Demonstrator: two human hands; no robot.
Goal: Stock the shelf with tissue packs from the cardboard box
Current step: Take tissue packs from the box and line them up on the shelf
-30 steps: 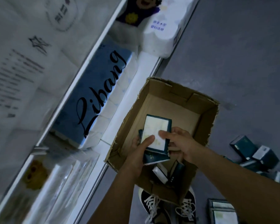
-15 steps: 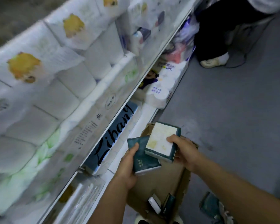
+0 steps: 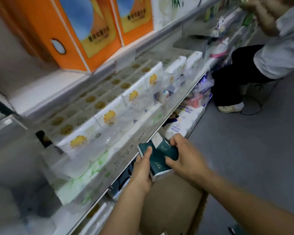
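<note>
Left hand (image 3: 142, 168) thumb up, fingers curled and gripping, right hand (image 3: 185, 158) curled and gripping beside it, forearms extended

Dark green tissue packs (image 3: 158, 158) above cardboard box (image 3: 175, 200)

shelf (image 3: 161, 123): packed with roll packs (image 3: 109, 119) | aisle floor (image 3: 244, 150): open rightward

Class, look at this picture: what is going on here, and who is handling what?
A person is stocking a shop shelf. Both hands hold dark green tissue packs above the cardboard box: the left hand grips one side, the right hand the other. No pack is on the shelf yet. A second person stands further down the aisle.
</note>
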